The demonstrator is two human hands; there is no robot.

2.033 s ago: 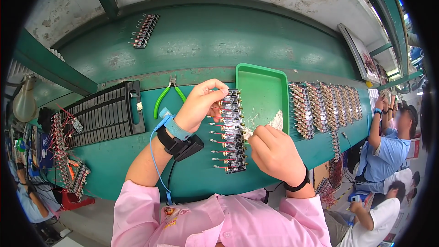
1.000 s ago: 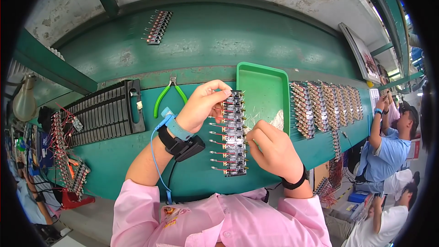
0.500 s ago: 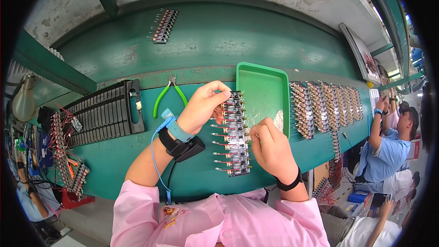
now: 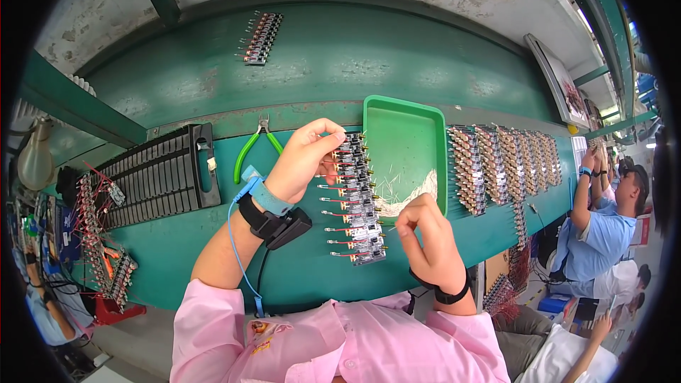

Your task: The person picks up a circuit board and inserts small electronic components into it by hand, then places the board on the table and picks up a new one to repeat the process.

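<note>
My left hand [image 4: 306, 159] grips the far end of a black circuit board strip [image 4: 358, 202]. Red wire leads with pale tips stick out along its left side, and short pins line its right side. The strip slants slightly over the green bench. Just right of its near end, my right hand [image 4: 430, 242] has thumb and forefinger pinched together; a thin sliver seems to show at the fingertips, too small to name. Beyond that hand lies a green tray [image 4: 441, 163] with thin, pale, stick-like pieces [image 4: 418, 191] heaped in its near right part.
Green-handled cutters [image 4: 247, 156] and a black slotted rack [image 4: 159, 174] lie to the left, beside wired boards [image 4: 106, 255]. Rows of similar boards [image 4: 489, 170] stand right of the tray. One board [image 4: 262, 39] sits on the far belt. A co-worker [image 4: 603, 206] is at the right.
My left hand and the board strip have shifted slightly left, tilting the strip more. My right hand has drawn away from the strip, right and nearer me, still pinched.
</note>
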